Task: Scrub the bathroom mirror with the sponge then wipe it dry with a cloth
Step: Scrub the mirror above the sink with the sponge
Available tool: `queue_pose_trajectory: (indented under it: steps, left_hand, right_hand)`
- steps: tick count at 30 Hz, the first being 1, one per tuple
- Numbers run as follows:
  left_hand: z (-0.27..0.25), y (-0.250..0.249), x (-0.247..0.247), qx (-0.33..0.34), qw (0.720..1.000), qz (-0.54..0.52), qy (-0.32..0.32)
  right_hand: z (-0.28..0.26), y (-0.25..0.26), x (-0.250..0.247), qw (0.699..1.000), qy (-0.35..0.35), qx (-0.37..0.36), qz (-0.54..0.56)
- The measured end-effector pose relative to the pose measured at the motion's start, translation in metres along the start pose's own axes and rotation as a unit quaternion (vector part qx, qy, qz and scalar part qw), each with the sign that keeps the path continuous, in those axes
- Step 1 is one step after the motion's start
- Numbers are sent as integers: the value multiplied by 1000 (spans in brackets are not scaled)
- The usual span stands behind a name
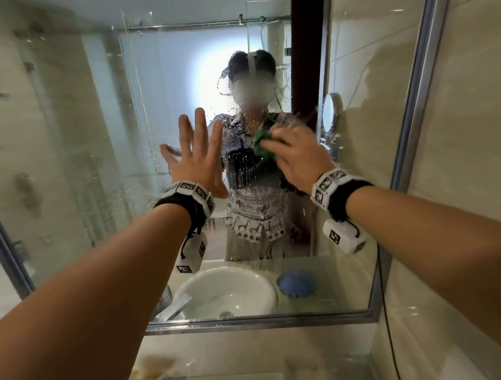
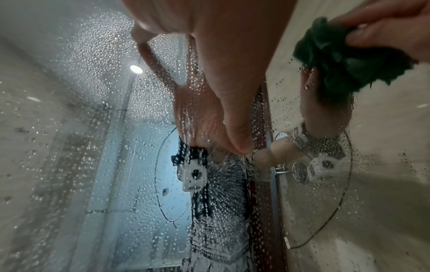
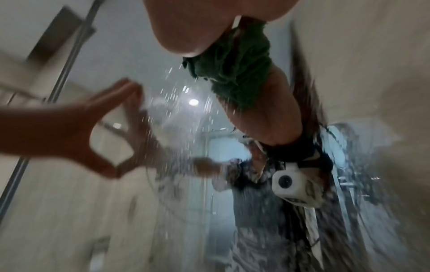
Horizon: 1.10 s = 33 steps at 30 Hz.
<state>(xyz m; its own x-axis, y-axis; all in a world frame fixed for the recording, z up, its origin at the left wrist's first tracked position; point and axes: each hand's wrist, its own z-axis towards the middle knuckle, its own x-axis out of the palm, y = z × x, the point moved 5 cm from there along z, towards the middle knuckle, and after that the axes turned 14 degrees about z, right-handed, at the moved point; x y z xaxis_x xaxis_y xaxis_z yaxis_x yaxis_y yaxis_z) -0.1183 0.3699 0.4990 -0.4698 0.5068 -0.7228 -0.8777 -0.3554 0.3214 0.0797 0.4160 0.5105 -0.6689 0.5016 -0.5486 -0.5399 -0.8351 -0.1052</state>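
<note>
Two hands are up at the bathroom mirror. The left hand lies flat against the wet glass with fingers straight and spread, holding nothing. The right hand has its fingers curled over a crumpled green scrubbing sponge, pressing it to the glass just right of the left hand, about level with it.

Only the head view takes in the mirror's metal frame and, reflected low in the glass, a white basin with a blue cloth lying beside it on the counter.

From the left wrist, the glass shows dense water beads across its left and middle parts, which the head view gives only faintly; the left hand's thumb touches its own reflection, and the sponge appears dark green at the upper right under the right hand's fingers.

From the right wrist, the picture is smeared with motion blur; the sponge bulges out below the palm, and the left hand meets its reflection at the fingertips.

Bunched as it is, the sponge shows no clear long axis or pointing direction.
</note>
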Motion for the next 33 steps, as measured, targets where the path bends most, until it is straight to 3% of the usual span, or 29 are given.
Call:
queue_pose_trajectory:
  steps: [2,3,4,5,6,7,8,10,11,12,15,17,20,23,25,27,30,32,33]
  left_hand:
    - [0,0,0,-2,1000,1,0]
    - [0,0,1,-2,1000,1,0]
    - [0,0,1,-2,1000,1,0]
    - [1,0,1,-1,1000,1,0]
    - [1,0,1,-2,1000,2,0]
    - [1,1,1,-2,1000,1,1]
    - [0,1,1,-2,1000,1,2]
    - [0,1,1,0,1000,0,4]
    - [0,1,0,1,1000,-1,4]
    - [0,1,0,2,1000,-3,5]
    - [-1,1,-1,5,1000,-2,7]
    - [-1,5,-2,12,1000,-5,-9]
    - [-3,23,-4,15,999,-18,-38]
    - [-6,52,-2,-12,999,-29,-43]
    - [-5,72,5,-23,999,-38,-32]
    - [-4,88,14,-18,999,-33,-14]
    - [-3,94,24,0,1000,-22,-1]
    - [-2,92,27,1,1000,-19,-5]
    - [-2,92,27,1,1000,-21,-6]
  right_hand:
    - [-14,-5,37,996,80,-30,2]
    - [-18,-6,54,984,146,-81,55]
    - [-19,-3,65,952,192,-174,162]
    - [-16,-11,64,920,168,-215,281]
    - [-15,-26,66,871,185,-213,403]
    - [-16,-30,62,838,207,-229,450]
    - [-16,-29,55,861,206,-230,405]
    - [-17,-4,49,933,265,-193,150]
    - [-13,-6,41,972,204,-110,47]
    - [-13,-7,27,989,130,-61,17]
    - [5,-6,-7,997,-33,5,75]
    - [26,-11,-26,986,-116,90,77]
    - [49,-16,-42,959,-174,216,60]
    - [64,-12,-44,954,-178,239,48]
    - [68,1,-33,965,-153,204,67]
    - [63,24,-15,982,-103,119,103]
    - [35,45,30,999,0,32,27]
    - [22,48,74,987,132,-56,66]
    - [19,49,92,951,181,-188,163]
